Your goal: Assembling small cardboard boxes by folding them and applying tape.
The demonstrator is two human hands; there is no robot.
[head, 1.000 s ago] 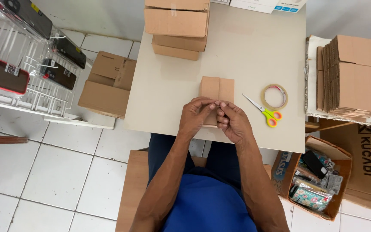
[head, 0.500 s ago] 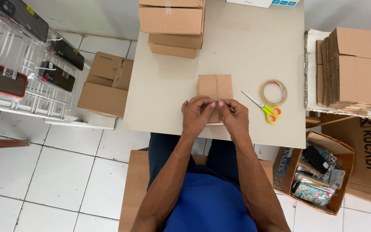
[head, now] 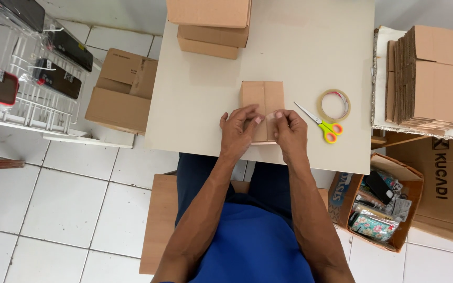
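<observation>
A small brown cardboard box (head: 262, 99) lies on the pale table (head: 195, 105), its two flaps meeting along a centre seam. My left hand (head: 237, 131) and my right hand (head: 289, 131) rest on its near end. Their fingertips pinch a short piece of clear tape (head: 268, 116) over the seam. The near end of the box is hidden under my fingers.
Yellow-and-orange scissors (head: 323, 124) and a tape roll (head: 334, 105) lie right of the box. Closed boxes (head: 211, 23) are stacked at the table's far edge. Flat cartons (head: 431, 78) stand at right, a box of packets (head: 378, 209) below, a wire rack (head: 27, 73) at left.
Both hands have stayed on the box's near end. The fingers have shifted slightly along the seam, and the view has drifted a little.
</observation>
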